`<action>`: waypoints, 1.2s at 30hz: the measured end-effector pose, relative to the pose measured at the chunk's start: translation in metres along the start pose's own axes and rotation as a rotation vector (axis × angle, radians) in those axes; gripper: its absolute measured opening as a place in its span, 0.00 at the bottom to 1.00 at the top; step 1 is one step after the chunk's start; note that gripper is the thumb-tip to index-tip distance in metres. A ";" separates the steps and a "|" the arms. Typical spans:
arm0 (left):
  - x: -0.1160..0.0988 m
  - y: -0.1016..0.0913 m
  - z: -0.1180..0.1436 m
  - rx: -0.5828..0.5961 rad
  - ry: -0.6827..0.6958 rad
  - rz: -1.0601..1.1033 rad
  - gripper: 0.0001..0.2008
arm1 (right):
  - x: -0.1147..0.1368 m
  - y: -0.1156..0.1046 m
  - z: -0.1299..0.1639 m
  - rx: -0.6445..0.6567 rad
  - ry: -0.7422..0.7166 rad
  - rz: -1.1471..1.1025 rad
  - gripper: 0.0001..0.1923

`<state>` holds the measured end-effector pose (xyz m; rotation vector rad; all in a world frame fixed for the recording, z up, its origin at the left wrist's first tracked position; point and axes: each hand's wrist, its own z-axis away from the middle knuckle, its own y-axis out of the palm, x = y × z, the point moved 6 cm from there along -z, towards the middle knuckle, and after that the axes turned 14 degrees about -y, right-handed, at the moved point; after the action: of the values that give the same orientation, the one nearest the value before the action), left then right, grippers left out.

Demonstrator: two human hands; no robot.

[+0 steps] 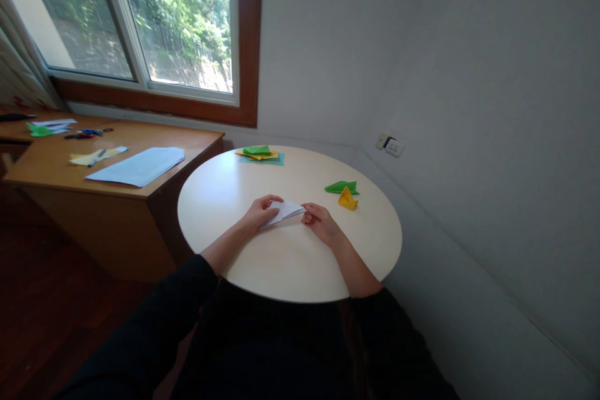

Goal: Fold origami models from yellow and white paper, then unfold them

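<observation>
- the white paper (287,210), folded to a point, was near the middle of the round table (285,275), between both hands.
- the left hand (262,212) pinched its broad end, thumb against fingers; the right hand (319,223) had its fingertips closed on the narrow tip.
- the step in hand looked to me like shaping a fold.
- the next move, i judged, called for a steady left hold while the right fingers evened the layers.
</observation>
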<state>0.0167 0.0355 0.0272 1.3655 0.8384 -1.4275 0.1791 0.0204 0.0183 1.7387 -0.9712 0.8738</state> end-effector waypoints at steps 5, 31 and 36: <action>0.001 0.001 -0.001 0.039 -0.001 -0.008 0.19 | 0.002 0.001 0.000 0.001 -0.012 0.034 0.10; 0.002 -0.010 -0.004 -0.168 0.002 -0.103 0.21 | -0.001 -0.012 -0.005 -0.114 -0.043 0.040 0.13; 0.001 -0.011 -0.004 -0.185 -0.006 -0.131 0.22 | -0.001 -0.013 -0.003 -0.137 -0.026 0.062 0.14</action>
<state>0.0083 0.0427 0.0240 1.1841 1.0447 -1.4146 0.1900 0.0272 0.0136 1.6149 -1.0819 0.8059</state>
